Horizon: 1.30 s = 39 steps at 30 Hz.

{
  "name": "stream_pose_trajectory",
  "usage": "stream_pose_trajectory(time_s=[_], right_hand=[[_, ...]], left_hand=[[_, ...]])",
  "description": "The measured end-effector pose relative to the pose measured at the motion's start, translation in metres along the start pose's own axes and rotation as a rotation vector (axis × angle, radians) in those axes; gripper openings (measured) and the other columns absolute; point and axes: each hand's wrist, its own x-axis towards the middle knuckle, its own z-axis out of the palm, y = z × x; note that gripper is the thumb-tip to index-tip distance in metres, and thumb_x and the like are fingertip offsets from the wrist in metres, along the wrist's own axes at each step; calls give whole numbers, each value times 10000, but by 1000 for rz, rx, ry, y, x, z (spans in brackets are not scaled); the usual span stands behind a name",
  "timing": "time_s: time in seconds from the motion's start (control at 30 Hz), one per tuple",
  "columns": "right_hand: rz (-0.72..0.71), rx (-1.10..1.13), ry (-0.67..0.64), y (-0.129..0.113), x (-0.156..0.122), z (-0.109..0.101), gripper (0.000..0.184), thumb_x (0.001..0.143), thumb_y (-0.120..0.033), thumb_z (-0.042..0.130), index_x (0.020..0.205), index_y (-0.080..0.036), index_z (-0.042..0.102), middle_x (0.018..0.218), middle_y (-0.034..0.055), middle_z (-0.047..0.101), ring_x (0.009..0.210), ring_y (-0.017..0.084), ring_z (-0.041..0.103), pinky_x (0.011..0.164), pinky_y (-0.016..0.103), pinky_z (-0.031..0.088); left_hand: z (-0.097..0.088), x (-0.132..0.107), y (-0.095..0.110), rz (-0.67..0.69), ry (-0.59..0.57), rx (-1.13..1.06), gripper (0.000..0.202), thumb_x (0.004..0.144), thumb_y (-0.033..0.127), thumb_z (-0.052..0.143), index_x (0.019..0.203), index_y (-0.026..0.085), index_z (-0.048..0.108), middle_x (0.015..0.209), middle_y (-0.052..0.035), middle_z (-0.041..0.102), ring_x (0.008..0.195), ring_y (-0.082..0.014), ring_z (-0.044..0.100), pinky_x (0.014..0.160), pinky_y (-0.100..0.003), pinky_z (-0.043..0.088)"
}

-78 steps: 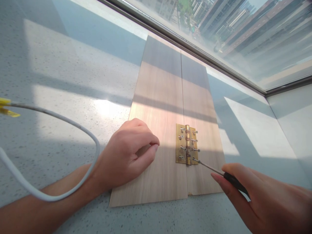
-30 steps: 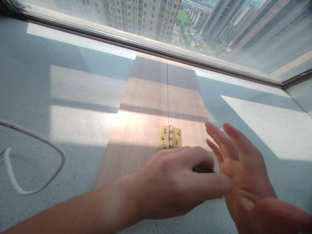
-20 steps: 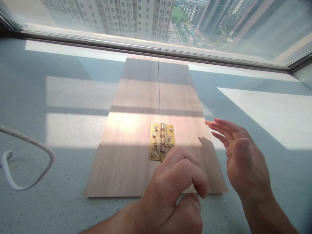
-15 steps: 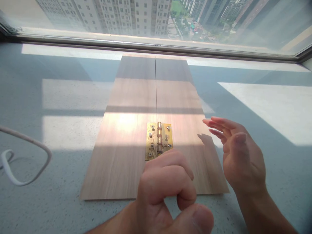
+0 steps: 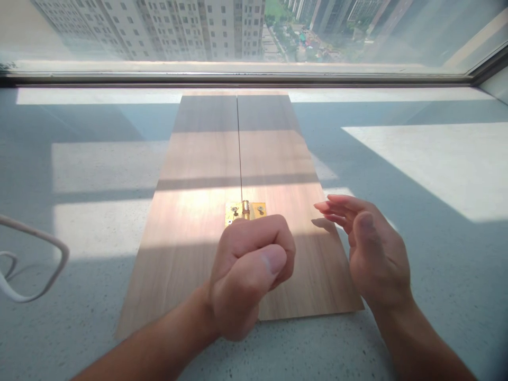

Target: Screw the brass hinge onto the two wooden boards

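Two light wooden boards [image 5: 198,159] lie side by side on the grey speckled sill, joined near their front by a brass hinge [image 5: 257,209] with screws. My left hand [image 5: 250,270] is a closed fist right over the hinge and hides most of it. The fist took the screwdriver a second ago, and no part of the tool shows now. My right hand [image 5: 373,254] hovers over the right board's edge, fingers stretched out and together, holding nothing.
A white cable [image 5: 35,241] loops on the sill at the far left. The dark window frame [image 5: 238,79] runs along the back, just behind the boards' far ends. Sunlit patches cross the sill [image 5: 416,159].
My right hand let go of the screwdriver and opened. My left hand came across from the left board, closed on the handle and now sits fisted above the hinge.
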Motion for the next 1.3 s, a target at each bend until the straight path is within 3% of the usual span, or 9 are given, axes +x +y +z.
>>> stream_pose_trajectory(time_s=[0.1, 0.23, 0.47, 0.7, 0.8, 0.87, 1.03, 1.17, 1.3], right_hand=[[-1, -6, 1, 0, 0, 0, 350, 962, -530, 474, 1112, -285, 674, 1072, 31, 702, 1053, 196, 640, 838, 333, 534], [5, -65, -9, -2, -2, 0, 328, 971, -512, 467, 1074, -298, 694, 1065, 18, 708, 1036, 189, 643, 864, 341, 518], [-12, -197, -37, -8, -3, 1, 241, 951, -450, 526, 990, -297, 707, 992, 4, 732, 936, 176, 671, 747, 306, 544], [-152, -423, -101, -11, -3, 1, 104, 893, -327, 609, 864, -258, 681, 832, -6, 711, 775, 161, 652, 694, 306, 515], [-241, -454, -170, -12, -4, 4, 61, 863, -305, 637, 843, -247, 640, 790, -7, 673, 738, 158, 632, 670, 308, 509], [-275, -485, -210, -13, -7, 7, 147, 837, -338, 669, 936, -241, 619, 889, 24, 676, 836, 189, 644, 723, 336, 532], [-281, -626, -319, -16, -21, 21, 745, 789, -500, 700, 1406, -208, 402, 1408, 168, 517, 1287, 328, 503, 1014, 520, 480], [-294, -705, -372, -14, -28, 31, 809, 800, -525, 677, 1457, -189, 346, 1465, 195, 467, 1378, 365, 412, 1059, 586, 438], [-302, -695, -336, -9, -28, 33, 738, 805, -481, 688, 1418, -191, 397, 1438, 197, 506, 1375, 370, 421, 1062, 608, 429]], left_hand=[[0, -14, -2, 66, 97, 92, 490, 905, 427, 499, 513, 167, 365, 478, 2, 363, 480, -117, 363, 494, -307, 289], [-2, -35, -8, 38, 96, 110, 618, 915, 610, 473, 503, 168, 341, 512, 1, 331, 499, -129, 363, 485, -310, 294], [-1, -30, -12, 12, 73, 13, 517, 876, 425, 540, 496, 165, 305, 474, 3, 306, 449, -108, 313, 460, -301, 216], [-16, -14, -12, -3, -131, -29, 481, 875, 348, 477, 468, 160, 303, 433, 8, 284, 443, -98, 293, 461, -285, 216], [-19, -15, -7, 9, -78, -16, 465, 864, 351, 500, 479, 161, 322, 451, 2, 311, 468, -111, 326, 476, -300, 250], [-26, -15, 0, 73, 12, -4, 453, 875, 342, 491, 493, 163, 327, 473, -4, 333, 494, -125, 356, 499, -323, 297], [-64, -14, 11, 280, 172, 212, 370, 884, 171, 452, 524, 170, 365, 507, 5, 336, 510, -119, 311, 544, -357, 283], [-89, -13, 2, 302, 259, 379, 353, 827, 97, 459, 520, 172, 302, 515, 9, 307, 510, -114, 311, 543, -351, 263], [-95, -14, -6, 354, 288, 387, 369, 842, 92, 457, 522, 171, 291, 517, 14, 300, 500, -106, 287, 530, -341, 255]])
